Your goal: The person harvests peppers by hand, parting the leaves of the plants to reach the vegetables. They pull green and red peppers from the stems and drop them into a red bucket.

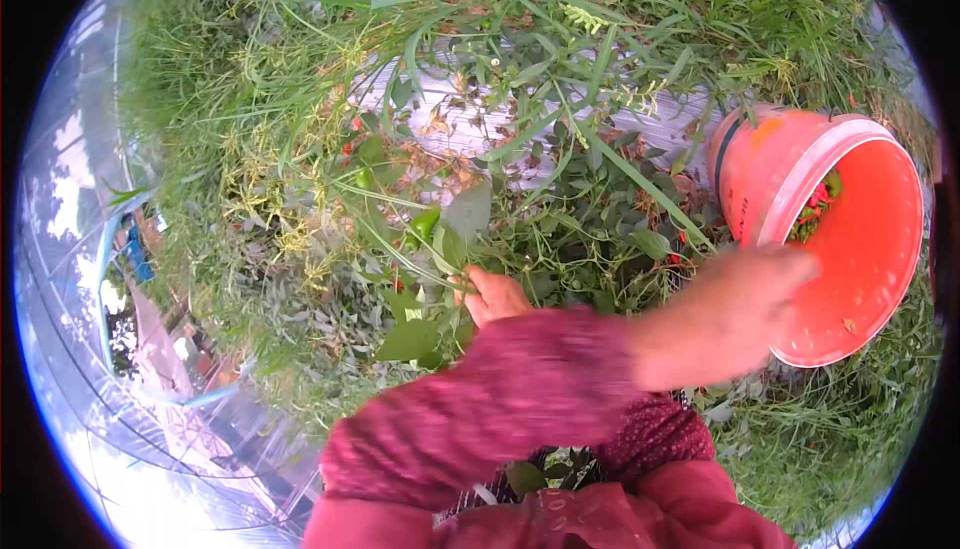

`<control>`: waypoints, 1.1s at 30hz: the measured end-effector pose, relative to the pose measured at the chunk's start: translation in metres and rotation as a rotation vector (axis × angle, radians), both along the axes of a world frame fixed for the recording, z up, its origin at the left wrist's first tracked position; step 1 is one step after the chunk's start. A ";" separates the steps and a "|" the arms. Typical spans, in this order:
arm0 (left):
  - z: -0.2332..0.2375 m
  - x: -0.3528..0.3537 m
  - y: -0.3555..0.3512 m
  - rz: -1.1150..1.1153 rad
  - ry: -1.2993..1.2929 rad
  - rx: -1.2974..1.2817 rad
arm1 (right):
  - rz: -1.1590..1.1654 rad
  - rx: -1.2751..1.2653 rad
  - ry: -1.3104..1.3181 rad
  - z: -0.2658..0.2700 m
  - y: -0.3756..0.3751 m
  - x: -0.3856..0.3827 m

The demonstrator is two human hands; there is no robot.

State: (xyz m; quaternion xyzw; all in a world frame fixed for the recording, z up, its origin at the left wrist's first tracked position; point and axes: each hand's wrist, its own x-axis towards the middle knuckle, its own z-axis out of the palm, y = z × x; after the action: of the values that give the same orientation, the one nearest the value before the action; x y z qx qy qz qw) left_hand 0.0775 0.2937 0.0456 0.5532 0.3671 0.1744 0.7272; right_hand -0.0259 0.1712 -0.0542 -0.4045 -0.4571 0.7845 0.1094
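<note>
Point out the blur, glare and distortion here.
Head view: motion blur smears the hand by the bucket, while the other hand, among leaves, looks clearer; same view, glare washes out the lower left; same view, wide-lens distortion rounds the frame, corners black.

Single round head view from close above the sleeves (480,419), forward and down onto plants (408,340)

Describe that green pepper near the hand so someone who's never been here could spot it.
From the big red bucket on the right, look left to the hand among the plants. Just above and left of that hand is the green pepper. Its smooth, glossy, bright-green bulge stands apart from the flatter, less shiny leaves around it.
</note>
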 end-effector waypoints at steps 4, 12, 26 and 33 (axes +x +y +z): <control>-0.007 -0.136 0.020 0.293 0.565 0.058 | -0.030 0.111 -0.005 0.003 -0.014 -0.003; -0.051 -0.269 0.015 -0.904 1.229 -0.205 | -0.008 0.309 0.013 0.016 -0.017 -0.004; -0.074 -0.275 -0.050 -0.955 1.086 -0.471 | 0.045 0.480 0.037 0.025 -0.026 -0.002; -0.009 -0.273 -0.061 -0.391 1.171 -0.035 | 0.021 0.505 0.044 0.023 -0.026 -0.003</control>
State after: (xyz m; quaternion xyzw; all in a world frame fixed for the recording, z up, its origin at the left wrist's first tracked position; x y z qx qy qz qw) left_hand -0.1951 0.2324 0.0363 0.6022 0.5999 -0.3009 0.4323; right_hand -0.0292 0.1448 -0.0315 -0.3424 -0.6401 0.6553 0.2088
